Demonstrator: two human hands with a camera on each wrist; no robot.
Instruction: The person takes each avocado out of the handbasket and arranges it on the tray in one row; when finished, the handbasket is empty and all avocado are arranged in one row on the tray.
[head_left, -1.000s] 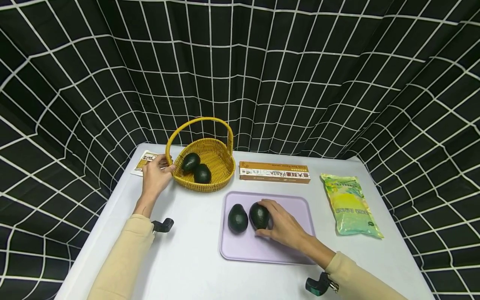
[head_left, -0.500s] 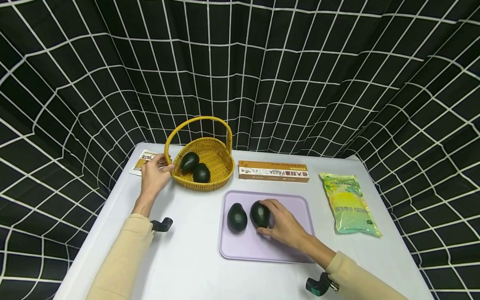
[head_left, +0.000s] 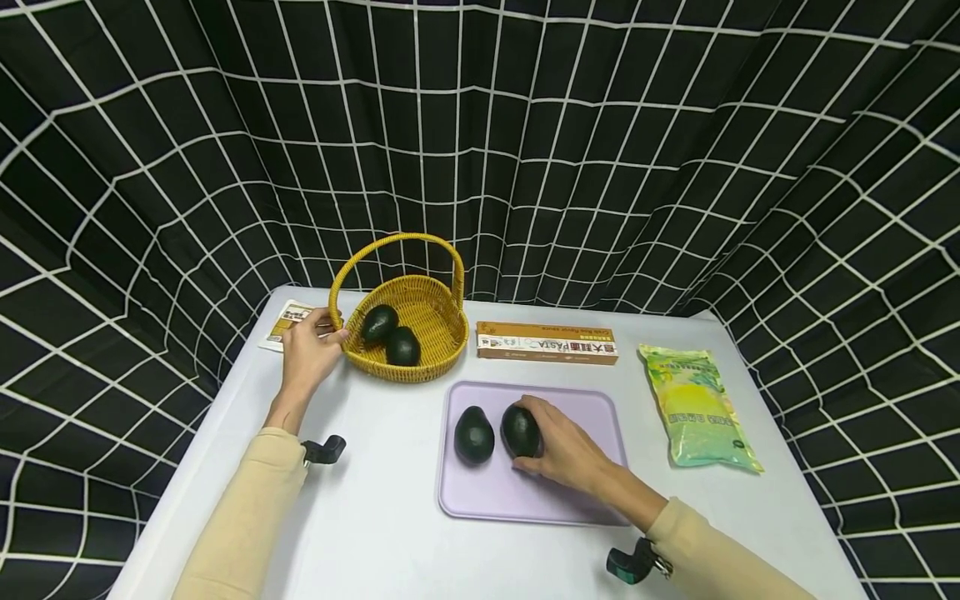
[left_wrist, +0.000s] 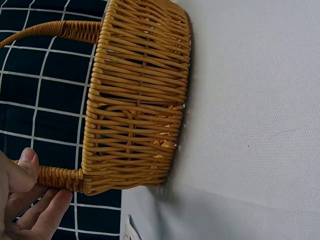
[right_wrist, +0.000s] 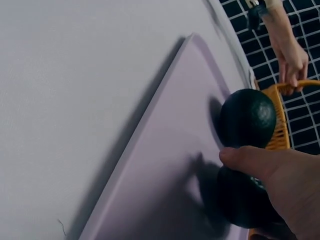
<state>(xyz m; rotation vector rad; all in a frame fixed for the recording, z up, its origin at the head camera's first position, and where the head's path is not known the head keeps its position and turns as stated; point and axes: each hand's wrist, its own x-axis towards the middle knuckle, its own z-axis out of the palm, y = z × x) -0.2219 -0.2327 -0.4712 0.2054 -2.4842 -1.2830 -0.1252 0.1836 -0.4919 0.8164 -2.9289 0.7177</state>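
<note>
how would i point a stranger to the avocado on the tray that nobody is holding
On the white table, find the lilac tray, nearer you than the yellow basket. The dark green avocado you want sits on its left half, narrow end pointing away. No hand holds it, whereas the right hand grips the neighbouring avocado.

This looks like a curtained-off booth set up for recording: black fabric curtains [head_left: 450, 150] with a white grid hang in folds behind and on both sides of a white, finely textured tabletop [head_left: 390, 517]. Small black wrist-worn devices [head_left: 324, 451] sit at both sleeves. A yellow woven wicker basket [head_left: 438, 333] and an oblong brown-and-white cardboard pasta box [head_left: 547, 343] suggest a kitchen; the wider room is hidden.
</note>
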